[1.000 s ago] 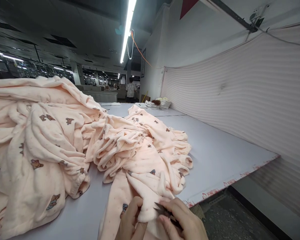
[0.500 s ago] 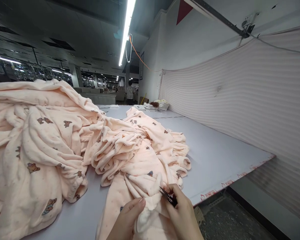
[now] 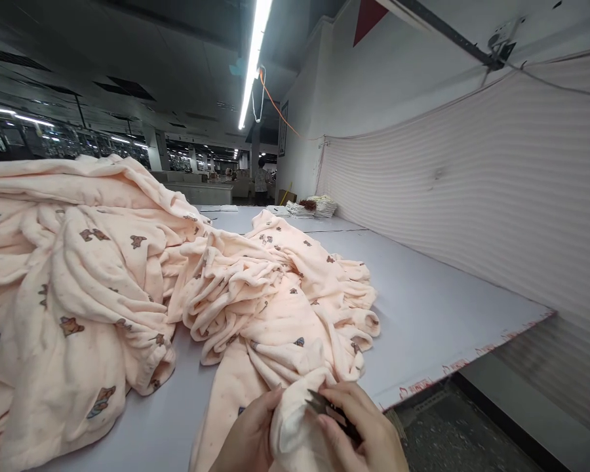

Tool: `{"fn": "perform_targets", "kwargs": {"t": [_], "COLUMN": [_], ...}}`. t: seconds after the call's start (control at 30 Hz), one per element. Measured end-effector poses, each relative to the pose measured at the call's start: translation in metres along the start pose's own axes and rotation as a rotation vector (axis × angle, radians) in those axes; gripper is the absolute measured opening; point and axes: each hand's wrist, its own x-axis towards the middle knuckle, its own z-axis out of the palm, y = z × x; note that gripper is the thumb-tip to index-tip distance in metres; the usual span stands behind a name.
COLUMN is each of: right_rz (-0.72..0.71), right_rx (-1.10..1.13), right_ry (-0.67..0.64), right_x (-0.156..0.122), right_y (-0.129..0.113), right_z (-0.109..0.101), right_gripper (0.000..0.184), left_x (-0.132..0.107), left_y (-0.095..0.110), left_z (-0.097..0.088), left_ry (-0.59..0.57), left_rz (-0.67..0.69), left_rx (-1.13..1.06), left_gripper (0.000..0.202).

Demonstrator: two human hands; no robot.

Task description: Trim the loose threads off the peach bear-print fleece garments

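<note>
Apparently work was mid-way: a pale fold of the fabric was up between both hands at the bottom centre, with the scissors right at it, so this spot looked under way, not finished. No completed cut could be made out. The rest of the fabric lay loose and unheld; couldn't tell which parts were already dealt with and which were left.

Left hand, bottom centre: closed, pinching the pale fold, thumb on top. Right hand, just right of it: closed around the scissors, tips pointing left onto the fold. Couldn't tell if the blades were open or together.

Counts: two hands, one pair of scissors, two main heaps of pink bear-print fabric on the tabletop. Left heap was big and filled the left of the frame; middle heap was smaller, crumpled, and ran down toward the hands. The two touched near the upper part, so the number of separate pieces was unclear.

Background: at least two stacks of cloth at the tabletop's far end, one standing person at upper centre, one tube light overhead, one striped sheet on the right.
</note>
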Motion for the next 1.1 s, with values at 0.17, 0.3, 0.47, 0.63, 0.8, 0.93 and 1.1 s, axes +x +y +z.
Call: {"fn": "perform_targets", "kwargs": {"t": [0.17, 0.3, 0.47, 0.63, 0.8, 0.93, 1.1], "right_rz": [0.020, -0.010, 0.084, 0.106, -0.028, 0.123, 0.246], "right_rx": [-0.029, -0.137, -0.079, 0.015, 0.187, 0.318, 0.499], "right_ry": [0.018, 0.007, 0.010, 0.012, -0.114, -0.039, -0.032], "right_x": [-0.004, -0.006, -0.005, -0.007, -0.023, -0.026, -0.001], "right_y": [-0.004, -0.010, -0.013, -0.008, 0.001, 0.002, 0.020], "right_z": [-0.006, -0.006, -0.001, -0.003, 0.002, 0.010, 0.031], "right_gripper": [0.017, 0.020, 0.017, 0.016, 0.024, 0.016, 0.016], "left_x": [0.001, 0.000, -0.003, 0.003, 0.014, 0.022, 0.057], "left_y": [-0.001, -0.003, -0.002, 0.001, 0.002, 0.007, 0.014], "left_z": [-0.009, -0.009, -0.008, -0.007, -0.003, -0.015, -0.065], "left_ry": [-0.014, -0.007, 0.002, -0.107, -0.146, -0.056, 0.144], "left_rz": [0.044, 0.036, 0.035, 0.041, 0.028, 0.112, 0.334], "left_rx": [-0.020, 0.046, 0.109, 0.019, -0.038, 0.286, 0.767], "left_gripper": [0.034, 0.036, 0.037, 0.034, 0.042, 0.040, 0.040]}}
